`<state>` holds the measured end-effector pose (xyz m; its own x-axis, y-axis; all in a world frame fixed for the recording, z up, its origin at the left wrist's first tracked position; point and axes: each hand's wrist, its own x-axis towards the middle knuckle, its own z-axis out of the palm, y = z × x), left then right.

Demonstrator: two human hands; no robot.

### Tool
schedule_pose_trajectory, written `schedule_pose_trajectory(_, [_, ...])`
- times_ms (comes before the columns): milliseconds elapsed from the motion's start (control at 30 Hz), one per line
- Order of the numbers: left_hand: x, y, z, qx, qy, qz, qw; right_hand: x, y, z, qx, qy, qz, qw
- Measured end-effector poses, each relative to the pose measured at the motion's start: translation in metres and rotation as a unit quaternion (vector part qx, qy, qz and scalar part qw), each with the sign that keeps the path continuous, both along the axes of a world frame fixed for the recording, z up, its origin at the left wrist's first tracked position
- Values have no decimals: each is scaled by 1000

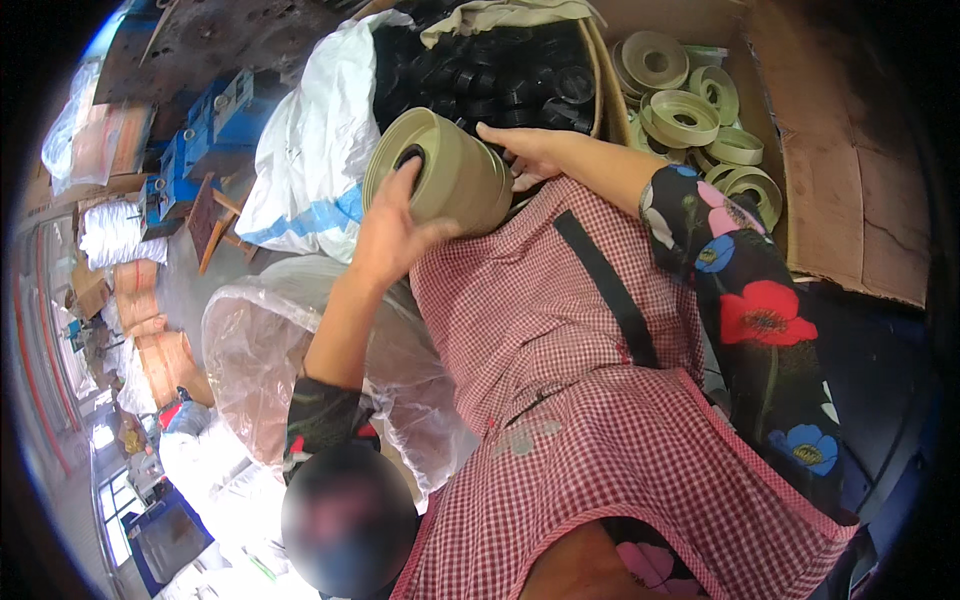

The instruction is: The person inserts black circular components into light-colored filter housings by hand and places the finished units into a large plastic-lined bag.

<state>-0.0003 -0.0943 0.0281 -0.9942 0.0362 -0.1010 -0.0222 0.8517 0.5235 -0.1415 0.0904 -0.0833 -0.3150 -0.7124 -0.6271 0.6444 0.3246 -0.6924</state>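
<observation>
An olive-green plastic cylinder [458, 185] lies on its side across my front, between my two hands. It has a raised rim and a recessed end with a black ring [408, 158] in the middle. My left hand [393, 228] has its fingers at the black ring and its thumb against the cylinder's side. At the opposite end, my right hand [530, 152] supports the cylinder, thumb outstretched and the other fingers partly hidden. Something dark shows there beside my right fingers; its kind cannot be made out. The left hand is slightly blurred.
Beyond my hands stands a box lined with a white sack [310, 140], holding many black plastic parts [480, 75]. A cardboard box [830, 190] at the right holds several olive-green flanged rings [685, 118]. A clear plastic bag [270, 350] bulges at the left, near blue machines [215, 120].
</observation>
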Motion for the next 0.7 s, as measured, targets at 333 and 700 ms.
schedule_pose_trajectory(333, [-1,-43,4,302,-30,242,922,4,-27,-2,-2,141,-75,987])
schedule_pose_trajectory(700, [93,-107,116,414,315,267,811,79,-83,192,-289,489,-122,814])
